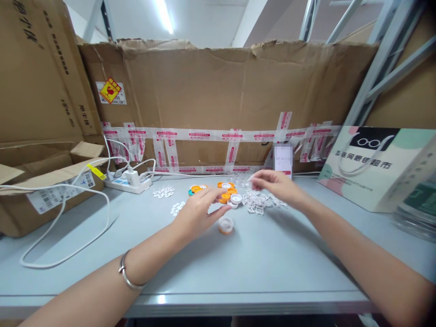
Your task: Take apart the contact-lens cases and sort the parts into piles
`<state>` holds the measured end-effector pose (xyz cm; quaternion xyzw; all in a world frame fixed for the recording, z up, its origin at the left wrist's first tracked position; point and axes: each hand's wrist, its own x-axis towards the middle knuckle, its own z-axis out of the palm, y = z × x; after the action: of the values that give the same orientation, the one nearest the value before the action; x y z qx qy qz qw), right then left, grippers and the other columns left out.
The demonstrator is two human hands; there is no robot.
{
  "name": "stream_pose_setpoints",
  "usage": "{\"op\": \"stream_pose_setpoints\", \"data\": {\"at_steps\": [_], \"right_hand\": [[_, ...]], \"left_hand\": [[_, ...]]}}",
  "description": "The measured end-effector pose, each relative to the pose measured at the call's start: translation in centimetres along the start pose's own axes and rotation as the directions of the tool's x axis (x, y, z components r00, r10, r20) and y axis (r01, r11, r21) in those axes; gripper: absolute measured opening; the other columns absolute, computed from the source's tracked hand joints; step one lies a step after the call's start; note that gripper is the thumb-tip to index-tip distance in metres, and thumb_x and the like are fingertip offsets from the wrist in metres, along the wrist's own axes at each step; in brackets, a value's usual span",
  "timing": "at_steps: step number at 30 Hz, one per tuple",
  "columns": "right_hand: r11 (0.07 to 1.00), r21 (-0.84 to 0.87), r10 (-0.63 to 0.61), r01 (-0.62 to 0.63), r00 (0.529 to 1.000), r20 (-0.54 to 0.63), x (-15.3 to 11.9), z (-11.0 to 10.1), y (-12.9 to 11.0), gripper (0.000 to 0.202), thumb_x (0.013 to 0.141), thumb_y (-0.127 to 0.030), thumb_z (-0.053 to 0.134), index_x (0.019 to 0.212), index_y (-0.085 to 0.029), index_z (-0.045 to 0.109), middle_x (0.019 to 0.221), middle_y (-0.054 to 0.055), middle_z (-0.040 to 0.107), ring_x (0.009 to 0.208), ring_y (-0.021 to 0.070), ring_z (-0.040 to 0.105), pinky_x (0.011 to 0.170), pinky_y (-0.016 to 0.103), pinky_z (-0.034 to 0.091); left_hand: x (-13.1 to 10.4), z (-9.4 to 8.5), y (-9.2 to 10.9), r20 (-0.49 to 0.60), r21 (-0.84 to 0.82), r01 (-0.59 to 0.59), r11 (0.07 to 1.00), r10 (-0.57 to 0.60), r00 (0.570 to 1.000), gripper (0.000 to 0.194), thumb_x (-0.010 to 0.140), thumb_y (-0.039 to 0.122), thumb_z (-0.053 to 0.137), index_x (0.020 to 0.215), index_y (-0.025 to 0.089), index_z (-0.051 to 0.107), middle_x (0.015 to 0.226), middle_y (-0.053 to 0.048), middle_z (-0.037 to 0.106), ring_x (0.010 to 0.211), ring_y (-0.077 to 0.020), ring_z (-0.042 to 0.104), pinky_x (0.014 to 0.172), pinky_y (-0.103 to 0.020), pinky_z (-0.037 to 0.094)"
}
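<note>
My left hand [199, 211] hovers over the table with thumb and forefinger apart, and nothing shows between them. Just beyond its fingertips sit orange round parts [225, 198] and white round caps [235, 198]. A small round piece [225, 225], clear-white on top with an orange base, stands in front of that hand. My right hand [272, 182] is closed in a pinch on a small white piece [250, 178]. Under and beside it lies a pile of small white plastic pieces [260, 202]. Clear parts [238, 178] lie behind the pile.
Small white discs [164, 191] lie in a group at left, near a power strip [129, 181] with looping white cables [64, 206]. An open carton [51, 190] stands at left. A phone [283, 160] leans on the large cardboard box [211, 91]; a paper bag [368, 181] stands at right.
</note>
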<state>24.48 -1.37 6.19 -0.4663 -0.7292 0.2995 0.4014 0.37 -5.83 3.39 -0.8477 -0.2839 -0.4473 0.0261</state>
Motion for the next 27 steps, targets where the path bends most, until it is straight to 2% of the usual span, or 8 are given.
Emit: {"op": "stream_pose_setpoints", "data": {"at_steps": [2, 6, 11, 15, 19, 22, 24, 27], "right_hand": [[0.981, -0.16, 0.103, -0.105, 0.994, -0.022, 0.7, -3.5, 1.9, 0.03, 0.067, -0.046, 0.06, 0.072, -0.017, 0.06, 0.067, 0.002, 0.061, 0.064, 0.0142, 0.055, 0.065, 0.027, 0.043], [0.859, -0.433, 0.368, -0.273, 0.917, 0.152, 0.8, -8.4, 5.2, 0.03, 0.064, -0.044, 0.061, 0.055, -0.015, 0.059, 0.056, 0.003, 0.06, 0.054, 0.0137, 0.051, 0.057, 0.026, 0.039], [0.824, -0.481, 0.435, -0.3, 0.879, 0.195, 0.2, -9.6, 6.4, 0.031, 0.064, -0.046, 0.06, 0.057, -0.016, 0.06, 0.055, 0.003, 0.058, 0.049, 0.0117, 0.045, 0.052, 0.025, 0.035], [0.75, -0.563, 0.446, -0.348, 0.894, 0.041, 0.5, -9.5, 5.7, 0.037, 0.062, -0.051, 0.062, 0.05, -0.017, 0.052, 0.05, 0.001, 0.05, 0.047, 0.011, 0.04, 0.049, 0.025, 0.031], [0.787, -0.545, 0.268, -0.291, 0.956, -0.124, 0.6, -6.8, 3.2, 0.043, 0.066, -0.058, 0.056, 0.054, -0.017, 0.047, 0.053, -0.001, 0.047, 0.05, 0.0109, 0.039, 0.047, 0.024, 0.028], [0.924, -0.381, 0.068, -0.038, 0.996, 0.063, -0.1, -2.3, 0.6, 0.041, 0.07, -0.057, 0.054, 0.061, -0.018, 0.048, 0.056, -0.003, 0.044, 0.052, 0.0099, 0.038, 0.048, 0.022, 0.028], [0.956, -0.286, 0.002, 0.064, 0.974, 0.225, -0.9, 1.1, -0.6, 0.039, 0.069, -0.056, 0.056, 0.069, -0.018, 0.053, 0.062, -0.002, 0.049, 0.056, 0.0105, 0.042, 0.05, 0.022, 0.032], [0.953, -0.245, -0.071, 0.175, 0.921, 0.383, -2.1, 4.9, -1.1, 0.043, 0.059, -0.053, 0.068, 0.082, -0.018, 0.056, 0.066, -0.002, 0.049, 0.06, 0.0109, 0.043, 0.053, 0.022, 0.033]], "left_hand": [[0.0, -0.2, -0.1, 0.007, 0.004, -0.002, 1.0, 0.002, 1.0, 0.025, 0.082, 0.027, 0.053, 0.104, 0.016, 0.053, 0.084, -0.004, 0.062, 0.074, -0.0118, 0.059, 0.068, -0.024, 0.049], [-0.2, -0.2, -0.4, 0.077, 0.028, 0.02, 0.999, -0.022, 0.997, 0.019, 0.083, 0.029, 0.05, 0.095, 0.016, 0.057, 0.081, -0.003, 0.062, 0.072, -0.0123, 0.058, 0.065, -0.024, 0.047], [-0.3, -0.3, -0.6, 0.15, 0.041, 0.088, 0.995, -0.093, 0.984, 0.02, 0.084, 0.031, 0.047, 0.09, 0.016, 0.059, 0.082, -0.004, 0.062, 0.072, -0.0132, 0.057, 0.06, -0.023, 0.044], [0.0, -0.7, -0.6, 0.22, 0.03, 0.136, 0.99, -0.139, 0.966, 0.023, 0.086, 0.032, 0.044, 0.086, 0.017, 0.06, 0.081, -0.003, 0.061, 0.073, -0.0134, 0.055, 0.063, -0.024, 0.042], [0.0, -0.8, -0.8, 0.387, 0.01, 0.223, 0.975, -0.209, 0.898, 0.031, 0.081, 0.046, 0.048, 0.086, 0.018, 0.061, 0.082, -0.003, 0.06, 0.077, -0.0152, 0.054, 0.066, -0.025, 0.04], [-0.4, -0.3, -1.2, 0.505, 0.029, 0.3, 0.953, -0.273, 0.819, 0.05, 0.06, 0.06, 0.062, 0.086, 0.017, 0.06, 0.085, -0.004, 0.06, 0.078, -0.0183, 0.053, 0.065, -0.026, 0.04], [-0.6, 0.1, -1.4, 0.54, 0.032, 0.33, 0.944, -0.294, 0.788, 0.054, 0.053, 0.061, 0.067, 0.084, 0.017, 0.059, 0.084, -0.004, 0.059, 0.078, -0.0185, 0.053, 0.063, -0.025, 0.039], [-0.7, 0.7, -1.4, 0.556, 0.002, 0.343, 0.94, -0.286, 0.781, 0.045, 0.059, 0.056, 0.065, 0.078, 0.016, 0.058, 0.077, -0.002, 0.059, 0.072, -0.0159, 0.052, 0.058, -0.023, 0.036]]}}
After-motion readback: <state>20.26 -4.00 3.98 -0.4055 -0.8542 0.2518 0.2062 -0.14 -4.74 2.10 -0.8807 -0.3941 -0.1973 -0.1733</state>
